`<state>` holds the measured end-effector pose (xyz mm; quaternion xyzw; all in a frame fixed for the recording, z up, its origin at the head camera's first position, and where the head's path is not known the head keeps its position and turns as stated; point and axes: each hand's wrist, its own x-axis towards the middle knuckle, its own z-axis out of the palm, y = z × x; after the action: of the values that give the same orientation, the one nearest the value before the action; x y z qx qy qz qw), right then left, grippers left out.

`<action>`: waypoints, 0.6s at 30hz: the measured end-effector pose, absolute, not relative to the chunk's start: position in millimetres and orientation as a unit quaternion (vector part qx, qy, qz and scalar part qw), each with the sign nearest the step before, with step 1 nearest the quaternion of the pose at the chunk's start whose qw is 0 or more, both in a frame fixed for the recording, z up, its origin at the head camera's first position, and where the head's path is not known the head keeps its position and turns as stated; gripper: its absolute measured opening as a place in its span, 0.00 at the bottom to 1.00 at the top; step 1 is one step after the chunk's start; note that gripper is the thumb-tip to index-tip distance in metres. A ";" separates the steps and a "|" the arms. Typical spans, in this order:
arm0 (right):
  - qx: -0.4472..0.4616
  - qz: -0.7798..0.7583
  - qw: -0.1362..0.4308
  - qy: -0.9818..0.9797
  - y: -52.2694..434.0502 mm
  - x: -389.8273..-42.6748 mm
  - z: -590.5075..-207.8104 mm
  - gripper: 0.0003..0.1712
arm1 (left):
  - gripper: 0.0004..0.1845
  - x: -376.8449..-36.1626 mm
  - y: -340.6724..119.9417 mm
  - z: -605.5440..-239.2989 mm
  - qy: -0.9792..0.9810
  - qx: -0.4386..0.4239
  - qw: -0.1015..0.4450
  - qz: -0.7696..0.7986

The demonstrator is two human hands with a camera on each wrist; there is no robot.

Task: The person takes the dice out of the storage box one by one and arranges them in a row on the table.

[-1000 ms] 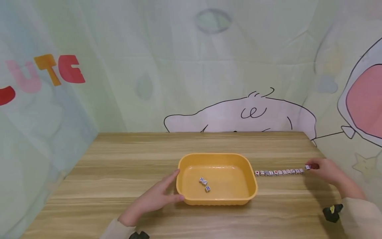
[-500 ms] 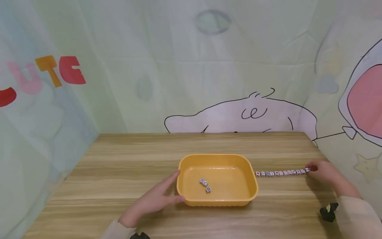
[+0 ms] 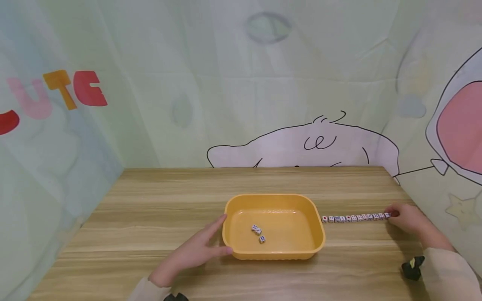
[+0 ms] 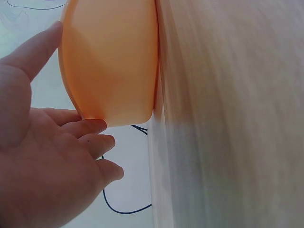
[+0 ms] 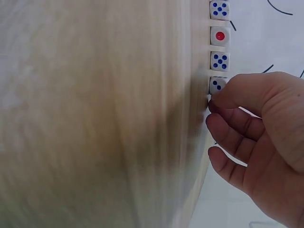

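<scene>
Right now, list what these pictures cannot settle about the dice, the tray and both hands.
- Row of dice, head view: too small to read the pips or count surely.
- Last die, right wrist view: partly covered by the right hand; its full face is hidden.
- Three dice in the yellow tray: absent from the left wrist view, where the tray's wall hides the inside.
- Left hand: cut off by the frame's edge.

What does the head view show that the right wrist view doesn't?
Only the head view shows the yellow tray with three dice in it, the left hand resting against its side, and the whole row of dice. Only the right wrist view shows readable pips on the end die. Both show the right hand at the row's far end on the wooden table.
</scene>
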<state>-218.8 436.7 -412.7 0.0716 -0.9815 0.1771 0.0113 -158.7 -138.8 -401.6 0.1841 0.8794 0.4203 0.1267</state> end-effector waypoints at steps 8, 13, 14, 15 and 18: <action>0.053 0.180 0.009 -0.982 437.8 -217.4 -402.6 0.14 | 0.50 -158.6 -138.4 -402.6 0.882 0.184 0.126 0.415; 0.064 0.199 0.038 -0.977 422.3 -214.0 -384.3 0.16 | 0.50 -158.2 -139.3 -401.9 0.884 0.184 0.125 0.410; 0.067 0.204 0.045 -0.976 417.0 -213.2 -380.9 0.16 | 0.50 -158.2 -139.2 -401.7 0.884 0.185 0.125 0.411; 0.070 0.208 0.051 -0.974 411.1 -212.3 -377.7 0.16 | 0.50 -158.3 -139.2 -401.6 0.883 0.186 0.125 0.412; 0.088 0.224 0.066 -0.968 391.7 -211.4 -369.8 0.16 | 0.49 -158.4 -138.8 -400.4 0.881 0.191 0.125 0.415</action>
<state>-211.4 391.7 -369.8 0.0875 -0.9684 0.2240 0.0664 -158.4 -138.8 -400.4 0.1910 0.8808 0.4148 0.1251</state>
